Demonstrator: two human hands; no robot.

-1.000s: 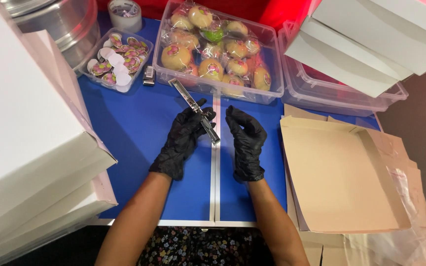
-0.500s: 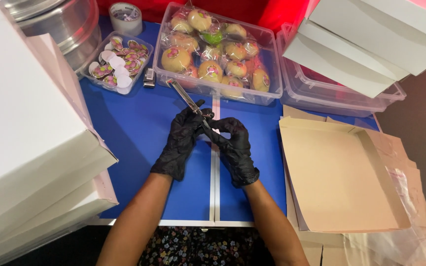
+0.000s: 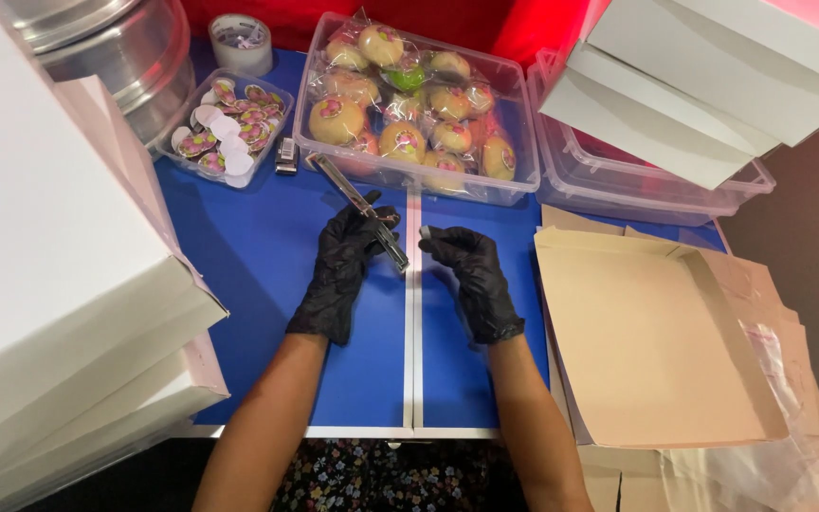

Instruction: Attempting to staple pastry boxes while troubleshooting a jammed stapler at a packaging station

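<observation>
Over the blue table (image 3: 239, 284), the black-gloved left hand (image 3: 341, 270) grips a long opened metal stapler (image 3: 360, 210) pointing toward the clear tub of wrapped round pastries (image 3: 409, 104), while the right hand (image 3: 471, 275), just beside it, pinches something small I cannot make out.

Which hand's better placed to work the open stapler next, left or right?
Probably the right hand. The left hand already grips the opened stapler over the blue table, so it is occupied steadying it. The right is free, fingertips beside the stapler's near end.
</observation>
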